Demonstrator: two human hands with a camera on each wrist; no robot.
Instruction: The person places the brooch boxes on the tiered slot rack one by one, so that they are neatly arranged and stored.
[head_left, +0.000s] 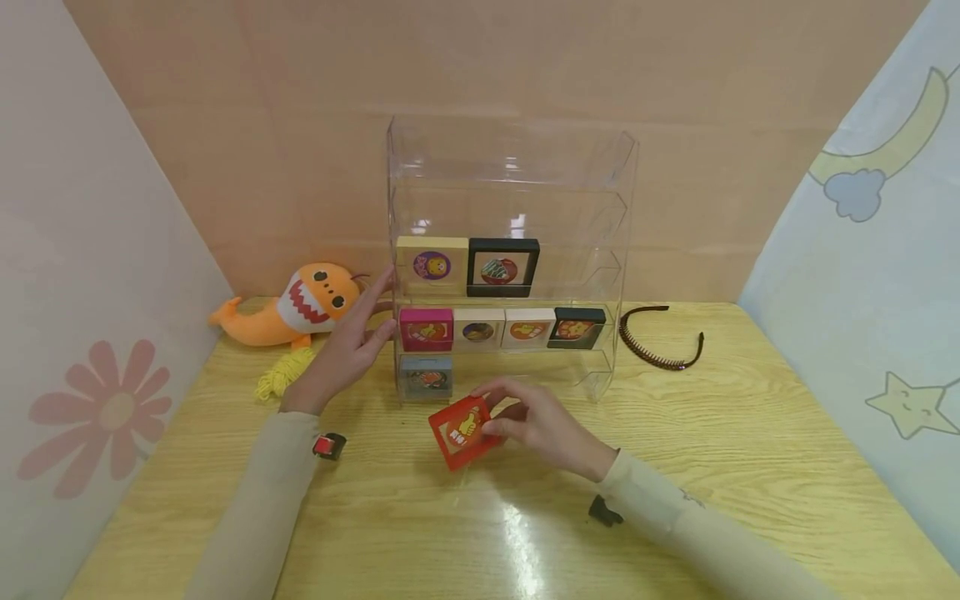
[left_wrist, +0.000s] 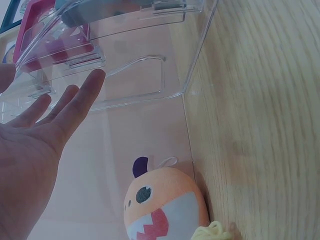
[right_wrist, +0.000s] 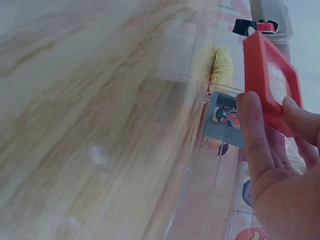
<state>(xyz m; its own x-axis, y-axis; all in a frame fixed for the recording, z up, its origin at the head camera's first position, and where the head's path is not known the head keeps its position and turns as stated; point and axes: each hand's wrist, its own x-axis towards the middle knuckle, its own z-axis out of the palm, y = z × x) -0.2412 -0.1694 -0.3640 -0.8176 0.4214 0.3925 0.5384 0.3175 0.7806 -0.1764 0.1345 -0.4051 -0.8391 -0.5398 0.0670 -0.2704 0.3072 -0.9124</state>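
Observation:
My right hand point(head_left: 543, 425) pinches a red square frame-like box point(head_left: 457, 437) by its right side, between thumb and fingers. A yellow thumbs-up picture shows on its face, tilted in front of the rack's bottom tier. Fingers extended, my left hand point(head_left: 345, 350) rests against the left side of a clear acrylic tiered rack point(head_left: 510, 179). On the lowest tier stands a grey box point(head_left: 426, 379). Above it are a magenta box point(head_left: 426, 331), two white boxes and a black box point(head_left: 577, 328) in a row. A cream box point(head_left: 432, 265) and a larger black box point(head_left: 503, 267) sit one tier higher.
An orange shark plush point(head_left: 292, 308) lies left of the rack, with a yellow yarn bundle point(head_left: 285, 372) in front of it. Right of the rack lies a dark toothed headband point(head_left: 660, 358). Patterned panels point(head_left: 847, 275) stand at both sides of the wooden table point(head_left: 390, 533).

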